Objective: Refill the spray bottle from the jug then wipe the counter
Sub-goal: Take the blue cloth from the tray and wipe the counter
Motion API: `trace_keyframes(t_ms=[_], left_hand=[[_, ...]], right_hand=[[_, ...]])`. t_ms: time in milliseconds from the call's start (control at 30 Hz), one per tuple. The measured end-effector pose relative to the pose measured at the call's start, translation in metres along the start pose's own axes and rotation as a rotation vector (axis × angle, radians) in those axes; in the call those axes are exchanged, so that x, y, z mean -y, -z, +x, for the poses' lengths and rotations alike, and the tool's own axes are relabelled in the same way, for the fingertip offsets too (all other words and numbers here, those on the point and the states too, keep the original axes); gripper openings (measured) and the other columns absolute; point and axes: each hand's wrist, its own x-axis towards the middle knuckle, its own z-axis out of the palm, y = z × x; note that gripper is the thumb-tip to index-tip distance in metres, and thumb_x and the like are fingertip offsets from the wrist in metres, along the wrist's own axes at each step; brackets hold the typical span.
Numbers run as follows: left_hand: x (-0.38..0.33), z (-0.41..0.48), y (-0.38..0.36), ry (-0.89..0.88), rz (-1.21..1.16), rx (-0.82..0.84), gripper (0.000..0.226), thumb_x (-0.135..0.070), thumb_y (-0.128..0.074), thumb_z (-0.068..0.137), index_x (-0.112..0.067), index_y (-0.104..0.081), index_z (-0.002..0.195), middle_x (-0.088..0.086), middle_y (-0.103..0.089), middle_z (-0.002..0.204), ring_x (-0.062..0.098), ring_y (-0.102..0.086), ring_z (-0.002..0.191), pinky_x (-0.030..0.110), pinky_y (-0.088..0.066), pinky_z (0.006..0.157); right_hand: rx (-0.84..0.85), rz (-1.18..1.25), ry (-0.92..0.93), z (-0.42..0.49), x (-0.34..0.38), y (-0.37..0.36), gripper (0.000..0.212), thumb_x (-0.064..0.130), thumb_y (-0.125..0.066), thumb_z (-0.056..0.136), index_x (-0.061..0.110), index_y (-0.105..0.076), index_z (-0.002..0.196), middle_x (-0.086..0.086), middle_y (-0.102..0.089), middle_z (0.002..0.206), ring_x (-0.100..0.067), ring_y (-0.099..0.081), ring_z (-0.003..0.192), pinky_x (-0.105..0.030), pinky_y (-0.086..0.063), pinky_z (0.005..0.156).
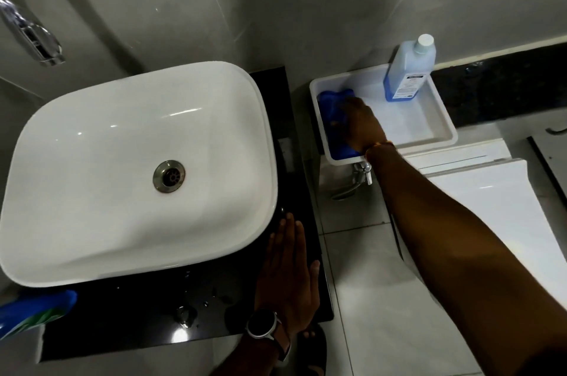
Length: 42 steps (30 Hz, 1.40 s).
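Head view: right hand grip on blue cloth in tray; left hand flat, wide.

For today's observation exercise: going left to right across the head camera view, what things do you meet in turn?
Blue-green bottle at the lower left edge → white basin → left hand flat on the black counter → blue cloth → bottle of blue liquid.

white basin, white tray, tap
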Motion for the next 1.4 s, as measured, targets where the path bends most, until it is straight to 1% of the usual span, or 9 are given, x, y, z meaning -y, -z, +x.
trace_keyframes(t_ms=[133, 267, 500, 733, 967, 1100, 1200, 1267, 1400], left_hand=[[0.0, -0.001, 0.001, 0.0, -0.043, -0.014, 0.068, -0.045, -0.02, 0.102, -0.01, -0.006, 0.158, 0.008, 0.0, 0.169, 0.024, -0.003, 0.157, 0.035, 0.001, 0.128], [-0.002, -0.002, 0.003, -0.005, -0.055, -0.026, 0.068, -0.045, -0.022, 0.102, -0.01, -0.007, 0.158, 0.009, -0.001, 0.169, 0.024, -0.005, 0.157, 0.037, -0.005, 0.127], [-0.003, -0.003, 0.004, -0.016, -0.035, -0.045, 0.068, -0.045, -0.023, 0.102, -0.009, -0.008, 0.158, 0.009, -0.002, 0.169, 0.023, -0.005, 0.157, 0.037, -0.006, 0.127], [-0.001, -0.002, 0.0, -0.013, -0.012, -0.047, 0.069, -0.045, -0.022, 0.102, -0.009, -0.004, 0.158, 0.01, 0.003, 0.169, 0.024, -0.001, 0.157, 0.039, -0.007, 0.126], [-0.001, -0.002, 0.005, -0.012, -0.028, -0.03, 0.069, -0.046, -0.018, 0.103, -0.007, -0.003, 0.158, 0.012, 0.002, 0.168, 0.026, 0.001, 0.157, 0.044, -0.011, 0.129], [0.001, -0.01, 0.014, -0.029, -0.062, -0.002, 0.079, -0.052, -0.029, 0.099, -0.004, -0.006, 0.157, 0.016, -0.003, 0.167, 0.03, -0.004, 0.156, 0.045, -0.01, 0.129], [0.027, -0.05, 0.012, -0.044, -0.059, -0.05, 0.077, -0.053, -0.029, 0.099, -0.007, -0.007, 0.157, 0.014, -0.006, 0.167, 0.026, -0.007, 0.156, 0.041, -0.008, 0.129], [0.053, -0.088, 0.003, -0.064, -0.06, -0.049, 0.074, -0.052, -0.026, 0.1, -0.009, -0.005, 0.158, 0.011, -0.002, 0.168, 0.024, -0.004, 0.157, 0.037, -0.003, 0.128], [0.103, -0.143, -0.011, -0.052, 0.008, -0.017, 0.075, -0.054, -0.025, 0.101, -0.009, -0.007, 0.158, 0.007, 0.006, 0.168, 0.024, -0.004, 0.157, 0.036, 0.001, 0.128]], right_hand=[[0.257, -0.247, -0.024, 0.017, 0.013, -0.019, 0.063, 0.018, -0.056, 0.102, 0.024, -0.028, 0.159, -0.01, -0.016, 0.169, -0.04, -0.017, 0.154, -0.061, -0.024, 0.121], [0.264, -0.303, -0.136, 0.015, 0.018, -0.024, 0.078, 0.018, -0.06, 0.099, 0.033, -0.015, 0.162, 0.0, -0.005, 0.171, -0.037, -0.001, 0.156, -0.073, -0.018, 0.117], [0.169, -0.28, -0.125, 0.011, 0.025, -0.013, 0.082, 0.0, -0.07, 0.09, 0.027, -0.033, 0.158, -0.004, -0.027, 0.166, -0.038, -0.029, 0.15, -0.057, -0.041, 0.112], [-0.135, 0.066, -0.184, -0.014, 0.053, 0.034, 0.084, -0.003, -0.083, 0.073, 0.02, -0.051, 0.148, -0.01, -0.054, 0.148, -0.034, -0.055, 0.132, -0.041, -0.048, 0.108], [-0.421, 0.235, -0.061, -0.098, 0.079, 0.066, 0.055, -0.006, -0.047, 0.095, 0.01, -0.05, 0.148, -0.01, -0.063, 0.134, -0.017, -0.058, 0.12, -0.007, -0.032, 0.099], [-0.348, 0.249, 0.074, -0.176, 0.106, 0.042, 0.047, -0.006, -0.049, 0.098, 0.0, -0.05, 0.145, -0.024, -0.061, 0.136, -0.032, -0.06, 0.123, -0.008, -0.031, 0.107], [-0.101, 0.151, 0.04, -0.245, 0.13, -0.011, 0.06, -0.007, -0.049, 0.094, 0.007, -0.042, 0.152, -0.027, -0.056, 0.141, -0.04, -0.055, 0.128, -0.038, -0.043, 0.111], [0.004, 0.089, 0.112, -0.283, 0.147, -0.054, 0.069, -0.014, -0.051, 0.088, 0.001, -0.036, 0.154, -0.026, -0.04, 0.156, -0.045, -0.038, 0.144, -0.055, -0.037, 0.116], [0.089, -0.155, 0.229, -0.317, 0.185, -0.114, 0.077, 0.001, -0.055, 0.083, 0.009, -0.034, 0.157, -0.008, -0.029, 0.165, -0.032, -0.018, 0.155, -0.055, -0.017, 0.125]])
